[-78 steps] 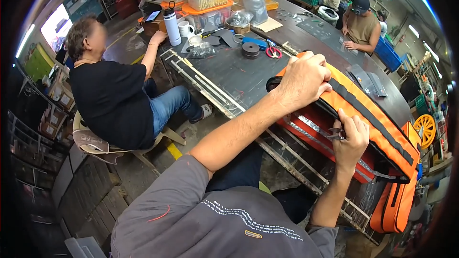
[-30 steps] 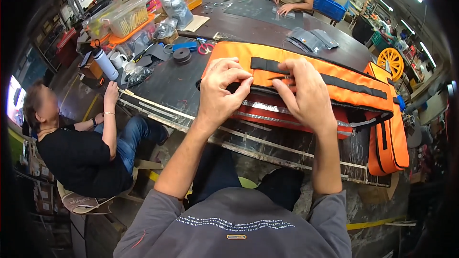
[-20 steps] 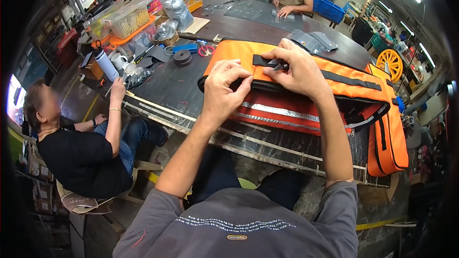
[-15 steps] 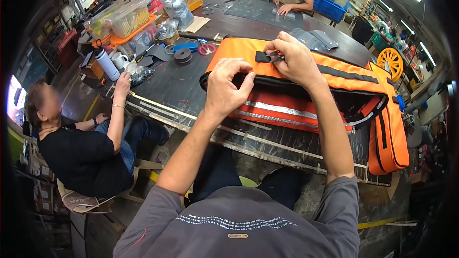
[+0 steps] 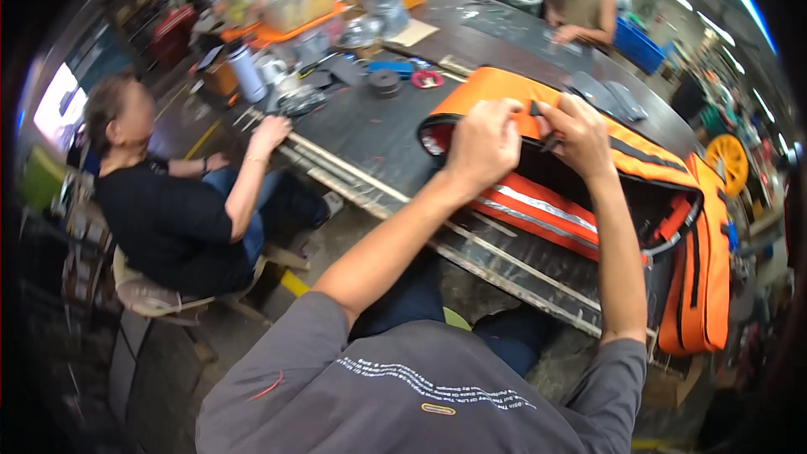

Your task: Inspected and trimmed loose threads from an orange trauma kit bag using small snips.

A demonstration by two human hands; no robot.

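Head view shows two hands point(image 5: 487, 147) point(image 5: 582, 136), one dark tool point(image 5: 551, 142), two orange bags point(image 5: 496, 88) point(image 5: 710, 290)

Orange bag point(image 5: 479, 88), black strap point(image 5: 649, 154)
Below the bag's opening point(image 5: 559, 172), silver bands point(image 5: 546, 208) cross a red panel point(image 5: 555, 222); left of the bag, red scissors handles point(image 5: 429, 86); right, a yellow wheel point(image 5: 728, 166); beyond, a blue crate point(image 5: 639, 46).
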